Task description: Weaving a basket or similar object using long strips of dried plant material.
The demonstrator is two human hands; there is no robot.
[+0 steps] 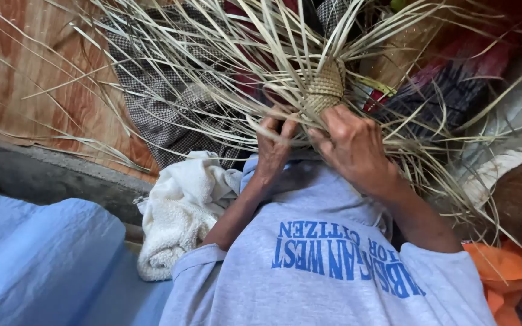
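A small woven piece of pale straw (326, 86) rises just above my hands, with many long loose strips (212, 66) fanning out from it in all directions. My left hand (273, 145) pinches strips at the base of the weave on its left side. On the right side of the base, my right hand (351, 145) has its fingers closed around a bundle of strips. Both forearms come up from my grey shirt (327, 265) with blue lettering. The lower part of the weave is hidden behind my fingers.
A white towel (179, 211) lies left of my arm. Checked cloth (158, 102) and a wooden board (37, 72) sit behind the strips. Blue fabric (37, 259) fills the lower left, orange cloth (509, 271) the lower right, patterned dark fabrics (448, 78) the upper right.
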